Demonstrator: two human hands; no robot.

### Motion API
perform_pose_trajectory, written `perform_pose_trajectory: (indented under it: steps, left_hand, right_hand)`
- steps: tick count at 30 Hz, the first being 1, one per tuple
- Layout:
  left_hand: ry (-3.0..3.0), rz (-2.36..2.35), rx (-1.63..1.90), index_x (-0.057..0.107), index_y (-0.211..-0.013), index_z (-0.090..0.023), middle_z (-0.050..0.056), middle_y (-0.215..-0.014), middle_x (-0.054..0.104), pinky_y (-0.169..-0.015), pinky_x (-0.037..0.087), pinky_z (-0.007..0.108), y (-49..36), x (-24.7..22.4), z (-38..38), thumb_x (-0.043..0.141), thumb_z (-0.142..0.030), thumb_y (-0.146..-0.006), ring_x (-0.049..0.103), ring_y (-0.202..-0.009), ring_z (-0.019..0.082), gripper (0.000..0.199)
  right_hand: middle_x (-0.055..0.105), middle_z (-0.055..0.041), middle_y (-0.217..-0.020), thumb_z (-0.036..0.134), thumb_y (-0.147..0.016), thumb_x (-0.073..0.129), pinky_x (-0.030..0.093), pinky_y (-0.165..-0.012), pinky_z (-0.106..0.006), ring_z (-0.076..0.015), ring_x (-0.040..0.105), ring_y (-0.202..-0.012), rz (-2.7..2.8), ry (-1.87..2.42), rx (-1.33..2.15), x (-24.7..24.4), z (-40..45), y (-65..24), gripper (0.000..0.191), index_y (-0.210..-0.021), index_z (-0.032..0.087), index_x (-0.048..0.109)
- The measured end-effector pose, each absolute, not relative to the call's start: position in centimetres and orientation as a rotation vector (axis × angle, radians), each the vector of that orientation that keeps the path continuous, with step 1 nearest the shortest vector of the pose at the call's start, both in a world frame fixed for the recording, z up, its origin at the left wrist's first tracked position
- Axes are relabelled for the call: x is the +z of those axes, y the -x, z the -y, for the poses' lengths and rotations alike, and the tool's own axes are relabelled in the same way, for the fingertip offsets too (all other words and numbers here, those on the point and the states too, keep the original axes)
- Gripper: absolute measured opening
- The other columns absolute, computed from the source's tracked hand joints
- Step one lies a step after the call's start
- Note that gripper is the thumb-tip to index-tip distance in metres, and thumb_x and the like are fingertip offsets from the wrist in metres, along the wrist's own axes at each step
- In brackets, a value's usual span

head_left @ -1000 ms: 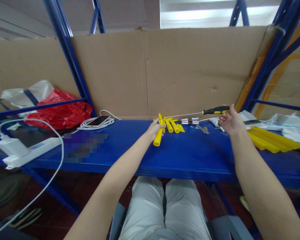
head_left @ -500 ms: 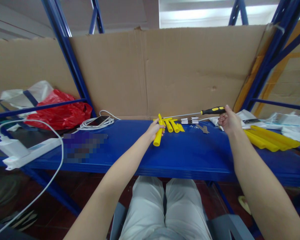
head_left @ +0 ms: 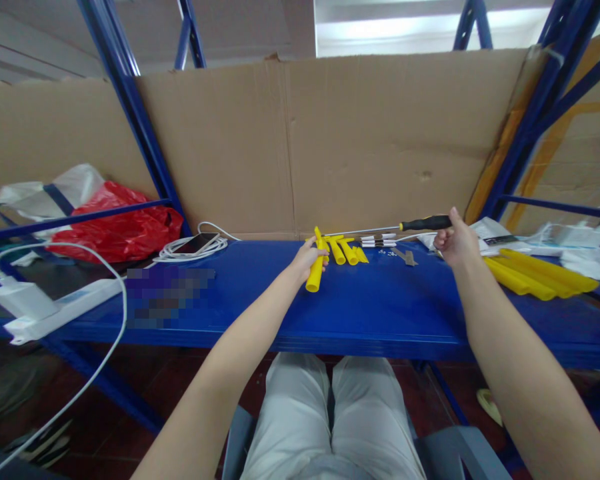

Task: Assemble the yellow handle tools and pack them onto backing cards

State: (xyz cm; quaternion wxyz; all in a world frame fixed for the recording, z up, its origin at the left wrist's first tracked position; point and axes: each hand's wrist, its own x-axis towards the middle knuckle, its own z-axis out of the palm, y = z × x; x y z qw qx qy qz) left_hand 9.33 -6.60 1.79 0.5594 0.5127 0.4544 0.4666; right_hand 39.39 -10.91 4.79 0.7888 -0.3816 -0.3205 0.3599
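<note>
My left hand (head_left: 307,259) is closed around a yellow plastic tube (head_left: 314,275), whose wide round end tilts down toward me. Pinched by the end of its handle, a long screwdriver (head_left: 424,223) extends leftward from my right hand (head_left: 456,241). The handle is black and yellow, and the thin metal shaft reaches the upper part of the tube. Whether the tip enters the tube or only touches it, I cannot tell. Just right of my left hand lie more yellow tube pieces (head_left: 349,253). Small white sticks in dark bands (head_left: 378,240) rest behind them.
The blue shelf top (head_left: 365,300) carries tiny white bits and a small grey metal piece (head_left: 409,257). Long yellow tubes (head_left: 543,275) lie at right beside white plastic packaging (head_left: 495,233). At left are a coiled white cable (head_left: 193,248), a power strip (head_left: 70,307) and a red bag (head_left: 123,220). Cardboard (head_left: 360,140) stands behind.
The screwdriver handle has turned about its axis in my right hand, showing less yellow. My left hand keeps the tube in nearly the same place. The view has shifted very slightly.
</note>
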Motion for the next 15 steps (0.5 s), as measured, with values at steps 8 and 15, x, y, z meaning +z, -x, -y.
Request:
perform_pose_trajectory:
  steps: [8, 15]
  left_hand:
    - [-1.196, -1.086, 1.115, 0.033, -0.141, -0.026, 0.002, -0.078, 0.063, -0.041, 0.04, 0.02, -9.2, 1.9, 6.6, 0.049, 0.001, -0.076, 0.05, -0.041, 0.008, 0.072]
    - [-1.212, -1.09, 1.087, 0.034, -0.141, -0.029, 0.001, -0.079, 0.063, -0.041, 0.04, 0.018, -9.3, 1.5, 6.2, 0.054, -0.001, -0.074, 0.049, -0.041, 0.006, 0.075]
  right_hand:
    - [0.053, -0.0004, -0.048, 0.031, -0.095, 0.041, 0.038, -0.036, -0.02, -0.01, 0.046, -0.04, 0.699, 0.818, 0.896, 5.5, 11.2, -39.0, 0.035, -0.063, 0.02, 0.05]
    - [0.042, 0.0055, -0.042, 0.039, -0.083, 0.061, 0.032, -0.032, -0.021, -0.009, 0.038, -0.036, 0.841, 0.723, 0.814, 4.4, 10.0, -40.1, 0.034, -0.062, 0.023, 0.041]
